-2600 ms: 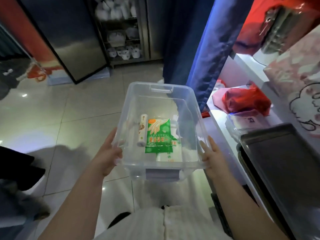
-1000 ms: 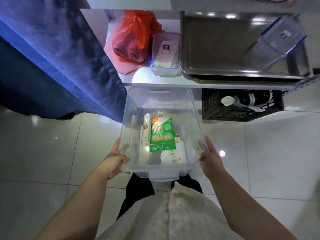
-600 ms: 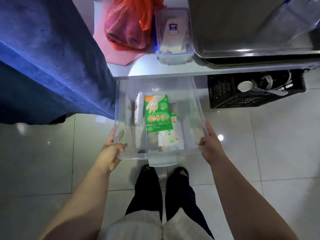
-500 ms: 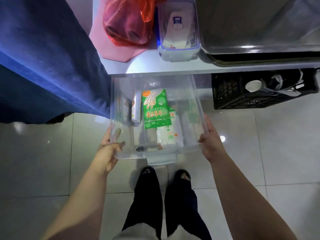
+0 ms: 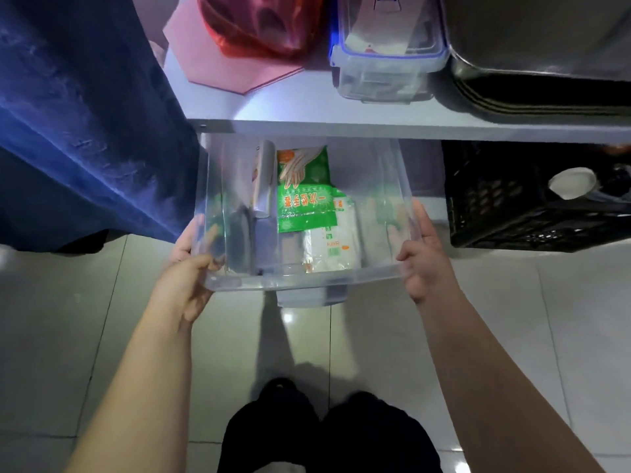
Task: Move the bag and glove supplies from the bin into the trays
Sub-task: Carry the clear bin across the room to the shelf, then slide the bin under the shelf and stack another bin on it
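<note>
I hold a clear plastic bin low over the floor, its far end under the white shelf edge. My left hand grips the bin's left near corner, thumb over the rim. My right hand grips the right side near the rim. Inside lie a green glove packet, a white roll of bags to its left, and a white packet partly under the green one. A stack of metal trays sits on the shelf at the upper right.
On the shelf stand a clear lidded box with blue clips and a red plastic bag on a pink sheet. A black crate sits under the shelf at right. A blue curtain hangs at left. My feet stand on tiled floor.
I turned from the room to face the shelf, then bent down. The bin has gone lower and forward, its far end now under the shelf edge. Both hands keep their hold.
</note>
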Demonstrator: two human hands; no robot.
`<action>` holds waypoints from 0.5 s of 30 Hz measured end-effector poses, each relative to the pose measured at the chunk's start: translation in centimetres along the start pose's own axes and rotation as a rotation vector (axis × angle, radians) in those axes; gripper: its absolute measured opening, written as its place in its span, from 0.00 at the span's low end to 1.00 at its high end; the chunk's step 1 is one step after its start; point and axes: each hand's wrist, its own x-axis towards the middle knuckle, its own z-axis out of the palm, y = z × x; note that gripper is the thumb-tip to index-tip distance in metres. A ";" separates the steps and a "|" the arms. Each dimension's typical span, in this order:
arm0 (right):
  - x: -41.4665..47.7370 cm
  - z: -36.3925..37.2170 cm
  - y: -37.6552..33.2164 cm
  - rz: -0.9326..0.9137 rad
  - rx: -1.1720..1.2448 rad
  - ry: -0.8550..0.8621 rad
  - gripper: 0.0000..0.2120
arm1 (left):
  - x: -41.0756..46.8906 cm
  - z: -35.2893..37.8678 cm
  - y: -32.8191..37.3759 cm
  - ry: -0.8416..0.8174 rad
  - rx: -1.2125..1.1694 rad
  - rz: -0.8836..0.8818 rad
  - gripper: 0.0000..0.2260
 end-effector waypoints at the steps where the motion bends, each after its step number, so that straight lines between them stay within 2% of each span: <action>1: 0.7 0.3 0.2 -0.014 0.003 -0.015 0.46 | 0.8 0.1 -0.2 -0.009 -0.009 0.015 0.35; 6: 4.0 1.8 0.5 -0.069 0.041 -0.016 0.46 | 3.9 0.1 -1.2 -0.042 -0.121 0.101 0.24; 10: 5.7 3.2 0.4 -0.118 0.074 -0.002 0.45 | 4.7 1.7 -2.4 0.164 -0.228 0.228 0.17; 12: 6.4 3.7 0.5 -0.138 0.098 0.004 0.45 | 4.1 2.9 -4.0 0.359 0.016 0.421 0.17; 14: 7.0 4.0 0.5 -0.160 0.124 0.019 0.44 | 2.8 4.3 -6.0 0.559 0.544 0.701 0.16; 15: 7.2 4.2 0.5 -0.171 0.142 0.024 0.43 | 2.4 5.2 -7.0 0.575 0.779 0.874 0.14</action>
